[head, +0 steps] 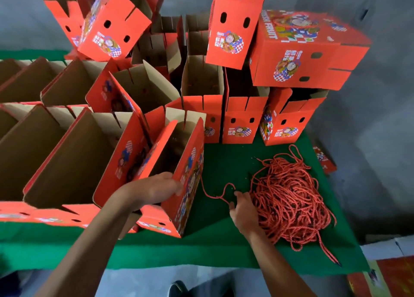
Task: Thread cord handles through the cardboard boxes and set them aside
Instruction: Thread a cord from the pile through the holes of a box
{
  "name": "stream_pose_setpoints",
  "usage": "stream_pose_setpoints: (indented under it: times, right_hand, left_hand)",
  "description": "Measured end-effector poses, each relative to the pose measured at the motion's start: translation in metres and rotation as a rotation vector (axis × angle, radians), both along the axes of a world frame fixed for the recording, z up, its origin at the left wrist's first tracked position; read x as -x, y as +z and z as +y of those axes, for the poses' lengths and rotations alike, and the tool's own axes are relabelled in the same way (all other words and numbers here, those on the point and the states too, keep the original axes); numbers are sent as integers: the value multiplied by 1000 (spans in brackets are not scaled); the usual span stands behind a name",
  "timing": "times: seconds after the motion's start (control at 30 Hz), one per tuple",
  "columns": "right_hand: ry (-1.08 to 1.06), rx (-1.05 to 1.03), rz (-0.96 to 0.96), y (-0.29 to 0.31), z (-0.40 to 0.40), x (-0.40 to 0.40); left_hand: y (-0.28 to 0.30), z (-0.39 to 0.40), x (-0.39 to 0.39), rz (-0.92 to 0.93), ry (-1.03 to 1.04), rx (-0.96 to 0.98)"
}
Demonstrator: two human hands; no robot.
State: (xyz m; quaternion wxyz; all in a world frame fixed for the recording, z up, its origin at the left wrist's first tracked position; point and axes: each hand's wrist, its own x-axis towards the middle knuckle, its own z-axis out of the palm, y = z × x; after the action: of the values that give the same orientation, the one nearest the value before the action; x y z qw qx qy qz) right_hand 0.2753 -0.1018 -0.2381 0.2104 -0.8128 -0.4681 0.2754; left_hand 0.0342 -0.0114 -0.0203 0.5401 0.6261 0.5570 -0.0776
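At the far left, rows of open boxes [56, 144] stand on the green table [215, 209], brown interiors up. Just right of them, your left hand [156, 190] grips the near end wall of the tilted box [179, 173], fingers [177, 190] curled over its top edge; the box leans left against its neighbour, long axis running near to far. A single cord [216, 194] runs from the box's right face across the table to your right hand [243, 209]. That hand lies at the left edge of the cord pile [291, 200], fingers bent and pinching the single cord; whether they also hold strands from the pile cannot be told.

Judgement: the next move turns on the cord lying to the right of the box, with the right hand plainly the nearer one. The handle holes on this box are not clearly visible, so the threading state cannot be confirmed.

Far right, stacked boxes [302, 50] sit beyond the pile.
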Motion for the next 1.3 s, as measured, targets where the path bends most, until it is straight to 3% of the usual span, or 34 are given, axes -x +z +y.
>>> stream_pose_setpoints:
  times: [0.13, 0.37, 0.47, 0.57, 0.67, 0.77, 0.83, 1.13, 1.3]
  right_hand:
    - [-99, -57, 23, 12, 18, -1]
    - [-8, 156, -29, 18, 43, -4]
    - [-46, 140, 80, 18, 40, -2]
    - [-145, -13, 272, 28, 32, 10]
    - [-348, -228, 721, 42, 22, 41]
    - [-306, -344, 1122, 59, 7, 74]
    - [-250, -416, 1272, 69, -2, 89]
    - [-203, -442, 1255, 83, 8, 108]
    - [-137, -404, 1091, 78, 9, 104]
  left_hand:
    - [8, 2, -5, 2, -77, 78]
    - [9, 10, -7, 50, -55, 143]
    - [7, 11, -4, 37, -31, 173]
    - [7, 14, -4, 19, 0, 205]
    - [2, 18, -4, 2, 41, 199]
    - [2, 20, -3, -49, 59, 194]
    - [5, 23, -1, -88, 67, 188]
    - [10, 30, -3, -158, 98, 194]
    - [11, 29, -5, -154, 77, 224]
